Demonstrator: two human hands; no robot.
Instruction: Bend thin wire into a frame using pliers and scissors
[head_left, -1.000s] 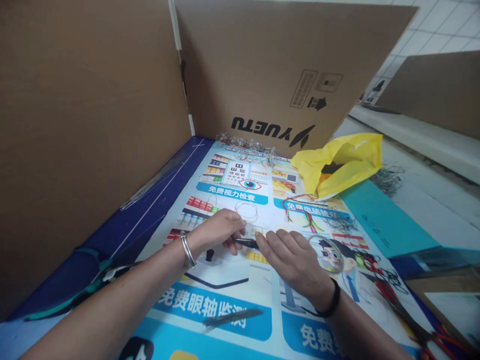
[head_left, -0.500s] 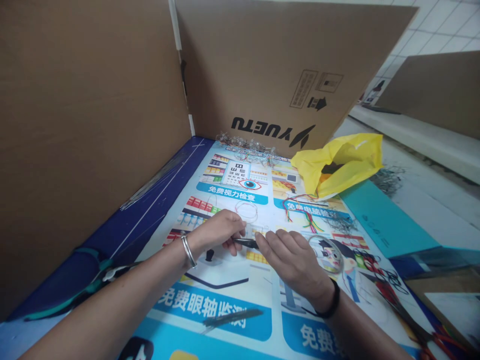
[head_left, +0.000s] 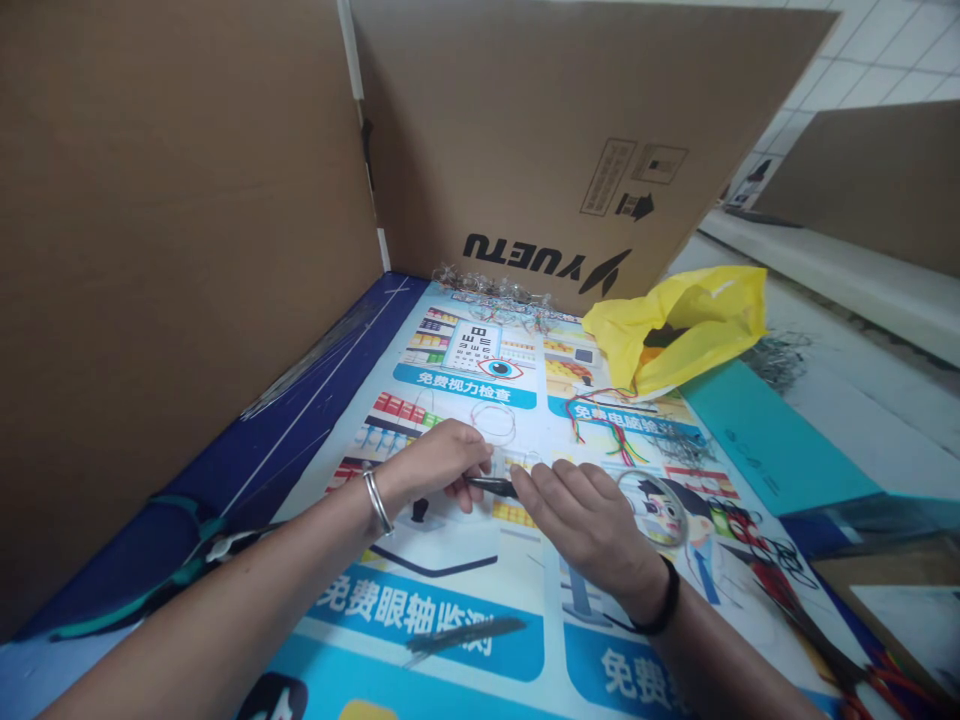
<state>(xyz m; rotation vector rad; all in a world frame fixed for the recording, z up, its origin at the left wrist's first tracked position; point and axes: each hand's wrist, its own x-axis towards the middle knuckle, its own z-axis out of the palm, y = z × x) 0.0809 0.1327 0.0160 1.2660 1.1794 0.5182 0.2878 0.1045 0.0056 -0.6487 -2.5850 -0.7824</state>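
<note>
My right hand (head_left: pixel 581 515) is wrapped around a pair of dark pliers (head_left: pixel 493 486), palm down. Only the narrow jaws show, pointing left; the handles are hidden under the palm. The fingers of my left hand (head_left: pixel 450 465) are pinched together at the jaw tip, and what they hold is too small to make out. Just beyond them lies a thin wire loop (head_left: pixel 493 424); whether it joins what is pinched, I cannot tell. Nearer to me a bundle of short dark wires (head_left: pixel 466 636) rests on the printed poster sheet (head_left: pixel 525 560).
Cardboard walls (head_left: pixel 570 120) stand behind and to the left. A yellow bag (head_left: pixel 697 330), coloured cords (head_left: pixel 619 435) and a wire coil (head_left: pixel 660 508) lie to the right. Red-handled scissors (head_left: pixel 817 640) are at front right, teal-handled pliers (head_left: pixel 187 565) at left. Tangled wires (head_left: pixel 495 288) line the back.
</note>
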